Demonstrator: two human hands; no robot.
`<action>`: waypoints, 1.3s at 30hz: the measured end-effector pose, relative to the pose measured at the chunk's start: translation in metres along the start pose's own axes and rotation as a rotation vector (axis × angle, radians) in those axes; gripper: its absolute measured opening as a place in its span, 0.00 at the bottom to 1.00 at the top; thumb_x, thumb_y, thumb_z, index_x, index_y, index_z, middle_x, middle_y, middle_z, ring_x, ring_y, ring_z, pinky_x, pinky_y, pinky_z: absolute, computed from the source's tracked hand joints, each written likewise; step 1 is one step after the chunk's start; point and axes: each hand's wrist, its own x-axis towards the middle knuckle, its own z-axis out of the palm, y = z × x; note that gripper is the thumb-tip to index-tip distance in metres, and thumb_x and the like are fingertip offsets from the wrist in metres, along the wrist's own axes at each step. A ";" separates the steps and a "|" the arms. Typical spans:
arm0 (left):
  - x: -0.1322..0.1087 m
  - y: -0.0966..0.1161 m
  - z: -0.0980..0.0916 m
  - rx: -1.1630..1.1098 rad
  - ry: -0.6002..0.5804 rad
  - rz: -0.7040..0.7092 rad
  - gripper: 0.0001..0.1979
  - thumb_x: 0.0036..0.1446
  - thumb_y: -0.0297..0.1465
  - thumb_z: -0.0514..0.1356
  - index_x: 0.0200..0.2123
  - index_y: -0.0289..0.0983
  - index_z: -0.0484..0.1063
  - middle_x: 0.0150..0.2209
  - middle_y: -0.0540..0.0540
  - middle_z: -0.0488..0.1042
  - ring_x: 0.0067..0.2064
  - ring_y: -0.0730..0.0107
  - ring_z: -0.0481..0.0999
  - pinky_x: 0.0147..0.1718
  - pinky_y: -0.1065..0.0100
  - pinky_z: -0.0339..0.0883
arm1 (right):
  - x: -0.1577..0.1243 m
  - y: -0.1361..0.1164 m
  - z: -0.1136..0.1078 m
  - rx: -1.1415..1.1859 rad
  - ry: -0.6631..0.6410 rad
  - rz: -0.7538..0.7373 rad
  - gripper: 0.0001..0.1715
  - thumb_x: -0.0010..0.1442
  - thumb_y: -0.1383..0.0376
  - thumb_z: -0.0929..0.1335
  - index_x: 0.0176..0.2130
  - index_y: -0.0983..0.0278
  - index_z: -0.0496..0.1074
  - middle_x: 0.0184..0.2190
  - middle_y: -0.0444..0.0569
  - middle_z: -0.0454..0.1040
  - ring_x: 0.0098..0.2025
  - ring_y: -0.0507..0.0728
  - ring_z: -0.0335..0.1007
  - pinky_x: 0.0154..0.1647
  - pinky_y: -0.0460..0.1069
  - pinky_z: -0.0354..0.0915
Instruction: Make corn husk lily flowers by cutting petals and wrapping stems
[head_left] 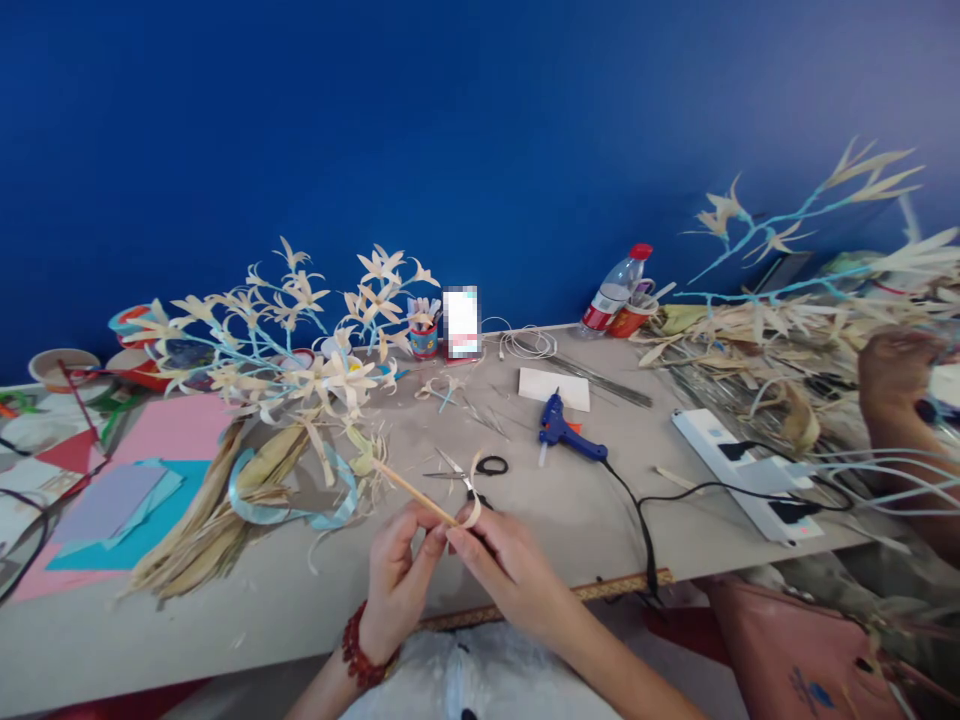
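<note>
My left hand (405,565) and my right hand (506,565) meet above the table's front edge, fingertips pinched together. Between them they grip a thin tan stick-like strip (412,487), which slants up and to the left. A narrow pale strip (475,480) curls up from the fingertips of my right hand; whether it is part of the tan piece, I cannot tell. Just beyond my hands lie open scissors (491,466) with black handles, partly hidden. A pale husk piece with frayed ends (365,450) lies at the tan strip's far tip.
Pale husk flowers on blue stems (300,300) stand at the left, behind dry husks (202,520) and coloured paper (187,510). A blue glue gun (562,430) and a power strip (739,480) lie on the right. Another person's arm (896,420) reaches in at far right.
</note>
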 end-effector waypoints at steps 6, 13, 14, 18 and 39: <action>0.006 0.012 0.000 0.061 -0.019 0.137 0.06 0.59 0.25 0.56 0.31 0.39 0.70 0.32 0.49 0.75 0.37 0.68 0.74 0.38 0.69 0.65 | -0.001 0.000 0.000 -0.117 0.015 0.015 0.13 0.68 0.60 0.59 0.35 0.63 0.66 0.27 0.45 0.69 0.28 0.53 0.64 0.31 0.46 0.56; 0.005 0.014 0.000 0.075 -0.005 0.166 0.06 0.58 0.24 0.56 0.33 0.39 0.71 0.32 0.49 0.75 0.35 0.70 0.73 0.36 0.70 0.64 | 0.000 0.000 0.002 -0.059 0.005 0.030 0.13 0.68 0.60 0.58 0.37 0.63 0.66 0.27 0.45 0.68 0.29 0.53 0.63 0.32 0.46 0.56; 0.005 0.013 -0.001 0.063 -0.011 0.150 0.06 0.59 0.24 0.56 0.33 0.38 0.71 0.32 0.49 0.75 0.34 0.69 0.73 0.36 0.70 0.64 | 0.000 0.001 0.003 -0.014 0.013 0.032 0.15 0.68 0.59 0.58 0.35 0.63 0.67 0.26 0.44 0.67 0.29 0.52 0.62 0.31 0.46 0.56; 0.002 0.012 0.000 -0.016 -0.048 0.074 0.08 0.60 0.27 0.55 0.29 0.38 0.71 0.29 0.48 0.72 0.35 0.68 0.72 0.37 0.69 0.64 | 0.002 0.010 0.010 0.406 0.002 0.158 0.23 0.63 0.50 0.62 0.25 0.64 0.63 0.20 0.40 0.59 0.22 0.48 0.52 0.22 0.44 0.50; 0.005 0.006 0.001 -0.117 -0.027 0.008 0.10 0.60 0.32 0.57 0.27 0.38 0.72 0.30 0.46 0.75 0.38 0.64 0.72 0.41 0.65 0.65 | 0.000 0.009 0.008 0.629 -0.073 0.182 0.23 0.62 0.49 0.64 0.27 0.65 0.64 0.19 0.39 0.58 0.19 0.46 0.49 0.18 0.43 0.45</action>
